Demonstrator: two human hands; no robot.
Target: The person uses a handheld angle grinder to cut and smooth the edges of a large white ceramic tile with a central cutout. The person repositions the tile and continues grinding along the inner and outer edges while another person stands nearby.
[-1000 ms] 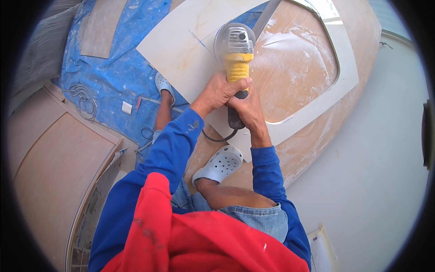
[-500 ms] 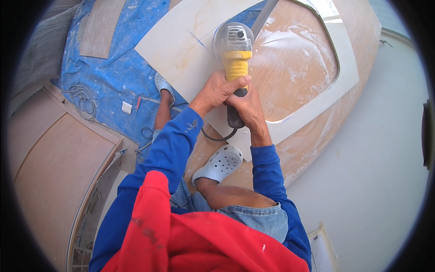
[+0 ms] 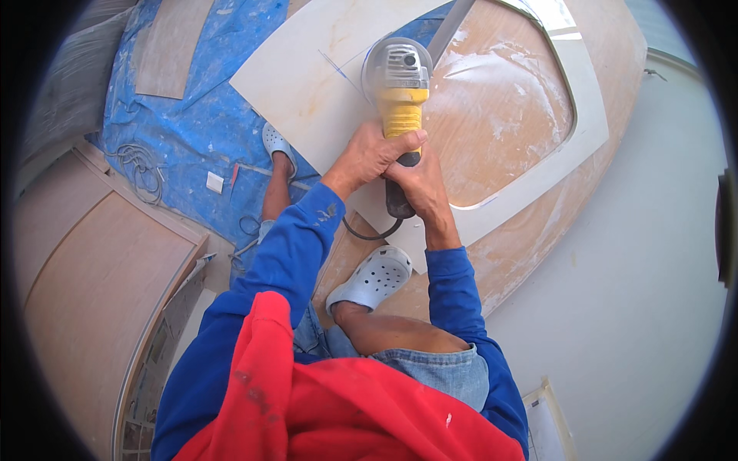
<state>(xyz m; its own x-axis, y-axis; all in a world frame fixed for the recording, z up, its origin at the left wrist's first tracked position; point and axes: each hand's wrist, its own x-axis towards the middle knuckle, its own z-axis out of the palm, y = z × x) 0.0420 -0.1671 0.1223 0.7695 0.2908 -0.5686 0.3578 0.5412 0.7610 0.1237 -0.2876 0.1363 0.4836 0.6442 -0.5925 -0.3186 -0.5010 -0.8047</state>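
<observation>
A yellow and grey angle grinder (image 3: 400,84) rests with its head on a pale cream panel (image 3: 307,84) that has a large cut-out. My left hand (image 3: 369,156) wraps around the yellow body from the left. My right hand (image 3: 415,188) grips the black rear handle just behind it. Both blue sleeves come up from the lower edge. A black cord (image 3: 373,230) loops from the tool's rear. Pencil lines cross the panel near the grinder head.
Dusty plywood (image 3: 500,115) shows through the cut-out. A blue tarp (image 3: 192,115) lies at left with a coiled cable (image 3: 138,165). My feet in grey clogs (image 3: 373,278) rest on the wood. A curved plywood piece (image 3: 92,300) lies lower left; a white wall (image 3: 638,269) stands at right.
The grinder and both hands have shifted very slightly; the grip is the same.
</observation>
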